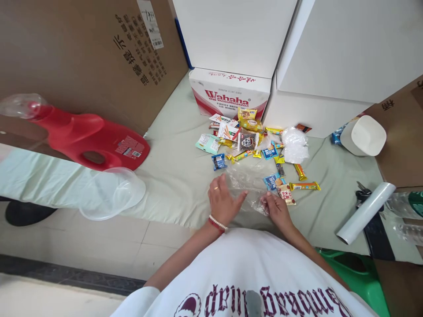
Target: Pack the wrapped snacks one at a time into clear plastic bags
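A clear plastic bag (246,178) lies flat on the cloth-covered table in front of me. My left hand (224,200) rests at its left edge, fingers stretched and thumb apart, with a ring and a beaded bracelet on it. Thumb and fingers of my right hand (278,211) pinch the bag's near right corner, where a small reddish patch shows through the plastic. Just beyond both hands spreads a pile of wrapped snacks: a brown round-cookie packet (247,141), a blue packet (218,161), a yellow stick packet (304,186) and several more. By my right fingers lies a white-and-red packet (287,195).
Behind the snacks stands a Wahaha carton (231,94). Crumpled clear plastic (295,145) lies beside them. To the left are a red detergent bottle (95,138) and a clear plastic bowl (112,193); to the right, a white cup (363,135), a white roll (366,213) and scissors (362,191).
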`<state>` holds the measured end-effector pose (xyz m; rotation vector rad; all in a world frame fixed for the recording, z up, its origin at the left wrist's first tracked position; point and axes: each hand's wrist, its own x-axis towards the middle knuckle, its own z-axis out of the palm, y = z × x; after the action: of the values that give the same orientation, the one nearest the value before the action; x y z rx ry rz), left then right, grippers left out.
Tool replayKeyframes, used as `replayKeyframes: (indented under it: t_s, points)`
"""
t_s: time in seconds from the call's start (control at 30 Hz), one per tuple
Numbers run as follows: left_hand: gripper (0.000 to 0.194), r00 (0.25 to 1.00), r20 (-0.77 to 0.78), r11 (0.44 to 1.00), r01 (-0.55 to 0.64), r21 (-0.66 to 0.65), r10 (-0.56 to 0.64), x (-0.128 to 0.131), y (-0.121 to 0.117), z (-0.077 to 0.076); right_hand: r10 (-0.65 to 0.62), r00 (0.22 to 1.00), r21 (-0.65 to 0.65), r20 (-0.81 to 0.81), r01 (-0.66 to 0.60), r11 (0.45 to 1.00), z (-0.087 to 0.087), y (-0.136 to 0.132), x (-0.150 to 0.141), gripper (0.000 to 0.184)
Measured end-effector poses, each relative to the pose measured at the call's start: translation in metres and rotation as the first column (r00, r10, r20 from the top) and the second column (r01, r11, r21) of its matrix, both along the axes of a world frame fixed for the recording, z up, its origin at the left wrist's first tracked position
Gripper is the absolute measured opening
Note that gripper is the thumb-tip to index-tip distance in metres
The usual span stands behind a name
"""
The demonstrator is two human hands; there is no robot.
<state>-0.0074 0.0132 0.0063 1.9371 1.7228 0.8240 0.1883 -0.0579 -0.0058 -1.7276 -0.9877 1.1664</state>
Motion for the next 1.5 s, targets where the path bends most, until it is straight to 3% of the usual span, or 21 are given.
replayKeyframes:
  t_s: [0.1, 0.17, 0.2, 0.4, 0.5, 0.53, 0.57, 0.6, 0.63, 0.7, 0.77, 0.8, 0.87, 0.97, 1.07, 1.17, 1.23, 1.3, 1.37, 1.43, 1.5]
  points:
    - [0.045, 0.998, 0.066, 0.992, 0.008, -0.130, 0.000, 0.010, 0.013, -0.013, 0.006, 0.996, 0.034, 0.090, -0.009, 0.999, 0.004, -0.006, 0.001, 0.060]
    - [0.020, 0.975, 0.211, 0.964, -0.015, -0.266, 0.073, -0.002, 0.025, -0.024, -0.020, 0.993, 0.028, 0.114, 0.017, 0.999, 0.003, -0.011, 0.006, 0.059]
    - [0.018, 0.959, 0.260, 0.947, -0.027, -0.320, 0.115, -0.012, 0.031, -0.029, -0.038, 0.994, 0.014, 0.106, 0.037, 0.999, 0.002, -0.014, 0.009, 0.058]
    - [0.032, 0.916, 0.316, 0.877, -0.075, -0.475, 0.249, -0.071, 0.042, -0.031, -0.105, 0.993, -0.106, -0.061, 0.098, 0.990, -0.014, -0.021, 0.017, 0.053]
    - [0.041, 0.918, 0.247, 0.918, -0.224, -0.329, 0.312, -0.083, 0.030, -0.021, -0.079, 0.996, -0.090, -0.031, 0.076, 0.993, -0.014, -0.016, 0.016, 0.051]
    - [0.038, 0.941, 0.208, 0.952, -0.226, -0.205, 0.268, -0.084, 0.026, -0.018, -0.061, 0.998, -0.069, -0.004, 0.060, 0.996, -0.013, -0.015, 0.015, 0.049]
    - [0.032, 0.974, 0.160, 0.986, -0.149, -0.074, 0.159, -0.083, 0.021, -0.014, -0.041, 0.999, -0.051, 0.022, 0.042, 0.998, -0.012, -0.013, 0.015, 0.048]
    - [0.026, 0.995, 0.101, 0.999, 0.008, 0.032, -0.011, -0.081, 0.017, -0.010, -0.020, 0.999, -0.041, 0.042, 0.022, 0.999, -0.011, -0.011, 0.015, 0.047]
    - [0.024, 0.975, 0.037, 0.973, 0.215, 0.087, -0.219, -0.078, 0.015, -0.007, -0.001, 0.999, -0.040, 0.054, 0.003, 0.999, -0.010, -0.010, 0.015, 0.046]
    - [0.028, 0.816, -0.049, 0.815, 0.578, 0.042, -0.576, -0.067, 0.012, -0.002, 0.024, 0.998, -0.042, 0.065, -0.021, 0.999, -0.009, -0.009, 0.015, 0.046]
    - [0.031, 0.672, -0.119, 0.680, 0.731, -0.055, -0.731, -0.054, 0.015, 0.001, 0.037, 0.995, -0.030, 0.090, -0.034, 0.999, -0.009, -0.009, 0.016, 0.046]
    - [0.030, 0.651, -0.162, 0.668, 0.739, -0.086, -0.742, -0.047, 0.018, 0.001, 0.044, 0.993, -0.024, 0.108, -0.041, 0.999, -0.008, -0.010, 0.016, 0.046]
    - [0.031, 0.689, -0.253, 0.727, 0.678, -0.106, -0.679, -0.035, 0.027, -0.001, 0.056, 0.988, -0.020, 0.141, -0.054, 0.998, -0.007, -0.012, 0.017, 0.044]
    - [0.040, 0.824, -0.337, 0.887, 0.449, -0.104, -0.456, -0.026, 0.048, -0.008, 0.092, 0.977, -0.024, 0.195, -0.089, 0.996, -0.005, -0.018, 0.021, 0.039]
    - [0.042, 0.876, -0.377, 0.954, 0.276, -0.120, -0.301, -0.027, 0.070, -0.016, 0.133, 0.955, -0.060, 0.266, -0.121, 0.991, -0.004, -0.026, 0.027, 0.032]
    - [0.042, 0.896, -0.376, 0.972, 0.216, -0.094, -0.235, -0.035, 0.080, -0.023, 0.200, 0.921, -0.127, 0.333, -0.167, 0.978, 0.000, -0.032, 0.040, 0.031]
    - [0.055, 0.920, -0.329, 0.976, 0.215, -0.032, -0.213, -0.041, 0.076, -0.026, 0.208, 0.867, -0.127, 0.454, -0.168, 0.978, 0.010, -0.033, 0.051, 0.045]
    - [0.067, 0.944, -0.275, 0.975, 0.210, 0.068, -0.184, -0.048, 0.065, -0.029, 0.127, 0.780, -0.050, 0.613, -0.121, 0.991, 0.025, -0.028, 0.060, 0.052]
    - [0.059, 0.954, -0.257, 0.969, 0.195, 0.152, -0.152, -0.056, 0.051, -0.033, 0.036, 0.707, 0.057, 0.706, -0.108, 0.993, 0.040, -0.017, 0.060, 0.046]
    - [0.033, 0.937, -0.283, 0.951, 0.260, 0.170, -0.206, -0.063, 0.039, -0.037, 0.086, 0.685, 0.100, 0.724, -0.228, 0.969, 0.051, -0.002, 0.049, 0.036]
    - [0.027, 0.871, -0.314, 0.896, 0.430, 0.113, -0.378, -0.068, 0.032, -0.039, 0.274, 0.637, 0.028, 0.721, -0.421, 0.907, 0.051, 0.014, 0.028, 0.033]
